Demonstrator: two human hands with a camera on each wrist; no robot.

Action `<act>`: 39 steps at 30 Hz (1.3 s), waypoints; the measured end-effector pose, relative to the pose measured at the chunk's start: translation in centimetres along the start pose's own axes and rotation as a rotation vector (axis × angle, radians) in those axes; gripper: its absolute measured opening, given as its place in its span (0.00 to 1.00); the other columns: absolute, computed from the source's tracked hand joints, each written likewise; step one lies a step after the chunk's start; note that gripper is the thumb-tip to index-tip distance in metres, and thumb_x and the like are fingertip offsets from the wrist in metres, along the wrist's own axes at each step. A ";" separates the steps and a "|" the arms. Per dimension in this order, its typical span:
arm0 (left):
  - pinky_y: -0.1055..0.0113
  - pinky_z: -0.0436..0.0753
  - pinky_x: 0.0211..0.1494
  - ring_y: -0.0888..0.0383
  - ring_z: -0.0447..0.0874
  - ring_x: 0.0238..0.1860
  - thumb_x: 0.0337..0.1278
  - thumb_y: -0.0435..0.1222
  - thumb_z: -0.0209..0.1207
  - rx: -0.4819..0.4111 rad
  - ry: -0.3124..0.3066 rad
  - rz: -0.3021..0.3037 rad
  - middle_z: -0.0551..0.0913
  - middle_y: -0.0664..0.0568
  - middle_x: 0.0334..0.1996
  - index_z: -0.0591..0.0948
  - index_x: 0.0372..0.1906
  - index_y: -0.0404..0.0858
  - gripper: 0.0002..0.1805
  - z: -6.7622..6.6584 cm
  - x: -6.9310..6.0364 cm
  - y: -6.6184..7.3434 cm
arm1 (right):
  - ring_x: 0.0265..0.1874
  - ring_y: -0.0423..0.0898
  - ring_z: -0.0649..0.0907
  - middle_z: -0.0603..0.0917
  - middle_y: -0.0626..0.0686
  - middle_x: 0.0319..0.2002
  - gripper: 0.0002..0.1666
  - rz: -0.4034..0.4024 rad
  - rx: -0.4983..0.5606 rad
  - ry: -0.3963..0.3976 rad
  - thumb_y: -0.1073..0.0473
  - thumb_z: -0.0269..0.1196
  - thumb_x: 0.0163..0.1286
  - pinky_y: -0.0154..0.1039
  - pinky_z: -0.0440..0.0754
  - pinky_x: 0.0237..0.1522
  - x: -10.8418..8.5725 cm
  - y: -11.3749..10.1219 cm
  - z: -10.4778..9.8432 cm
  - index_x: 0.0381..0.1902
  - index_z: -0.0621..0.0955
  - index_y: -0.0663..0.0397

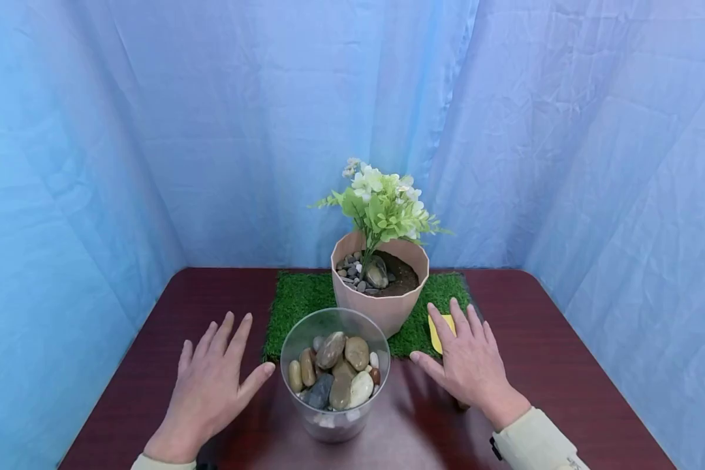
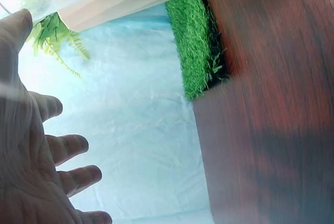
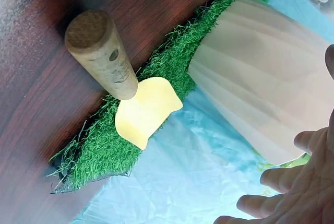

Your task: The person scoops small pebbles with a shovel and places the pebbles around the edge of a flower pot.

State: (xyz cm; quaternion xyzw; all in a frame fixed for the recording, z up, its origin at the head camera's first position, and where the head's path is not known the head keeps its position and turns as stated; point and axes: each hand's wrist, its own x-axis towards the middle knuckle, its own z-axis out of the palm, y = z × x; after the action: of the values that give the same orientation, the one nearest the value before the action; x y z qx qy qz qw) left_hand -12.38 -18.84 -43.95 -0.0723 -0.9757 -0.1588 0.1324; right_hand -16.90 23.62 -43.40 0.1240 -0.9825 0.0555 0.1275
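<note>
My left hand point(image 1: 211, 385) is held with fingers straight and spread, left of a clear plastic bucket point(image 1: 335, 427) of smooth stones point(image 1: 331, 352), apart from it. On the other side my right hand point(image 1: 470, 359) is also spread, with nothing in it. Beneath it in the head view lies a small trowel with a yellow blade point(image 3: 146, 109) and a wooden handle point(image 3: 104, 57); the hand mostly covers it there. Behind the bucket a pink faceted pot point(image 1: 382, 310) holds dark soil point(image 1: 404, 277), small pebbles point(image 1: 349, 271), a larger stone point(image 1: 377, 273) and a white-flowered plant point(image 1: 382, 202).
The pot stands on a green artificial grass mat point(image 1: 305, 294), and the trowel's blade rests over the mat's right part. Dark red wood makes up the table point(image 1: 540, 339). Pale blue curtains point(image 1: 258, 130) hang behind it and along both sides.
</note>
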 end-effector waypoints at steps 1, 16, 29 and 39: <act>0.23 0.53 0.70 0.30 0.57 0.78 0.69 0.69 0.50 -0.012 0.002 0.005 0.61 0.35 0.80 0.59 0.84 0.46 0.49 0.1 0.0 0.1 | 0.77 0.74 0.59 0.59 0.68 0.80 0.54 0.001 0.003 -0.001 0.22 0.60 0.68 0.75 0.61 0.70 -0.1 0.0 0.0 0.82 0.64 0.43; 0.31 0.73 0.63 0.36 0.73 0.71 0.83 0.53 0.46 -0.365 -0.034 0.049 0.69 0.42 0.77 0.60 0.82 0.38 0.35 0.7 -0.8 2.2 | 0.76 0.75 0.61 0.61 0.69 0.79 0.53 -0.010 0.006 0.036 0.24 0.62 0.68 0.75 0.63 0.69 -0.5 -0.4 -0.3 0.82 0.65 0.44; 0.66 0.81 0.41 0.67 0.80 0.25 0.86 0.48 0.42 -0.701 -0.127 -0.119 0.74 0.38 0.72 0.59 0.83 0.44 0.30 1.3 -1.8 4.5 | 0.76 0.75 0.61 0.62 0.68 0.79 0.53 -0.011 -0.003 0.031 0.24 0.61 0.69 0.75 0.63 0.69 -0.9 -0.7 -0.1 0.82 0.64 0.44; 0.67 0.78 0.38 0.62 0.78 0.20 0.86 0.49 0.42 -0.735 -0.117 -0.155 0.85 0.51 0.45 0.60 0.83 0.51 0.29 1.8 -2.0 5.5 | 0.76 0.75 0.60 0.61 0.68 0.79 0.53 -0.009 -0.004 0.018 0.25 0.61 0.69 0.76 0.62 0.69 -1.0 -0.8 -0.1 0.82 0.64 0.44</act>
State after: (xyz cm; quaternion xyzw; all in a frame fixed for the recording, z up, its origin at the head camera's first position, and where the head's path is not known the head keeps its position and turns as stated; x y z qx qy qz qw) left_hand -9.86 -13.30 -44.61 -0.0498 -0.8621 -0.5035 0.0292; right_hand -15.68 23.11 -43.48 0.1279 -0.9808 0.0542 0.1367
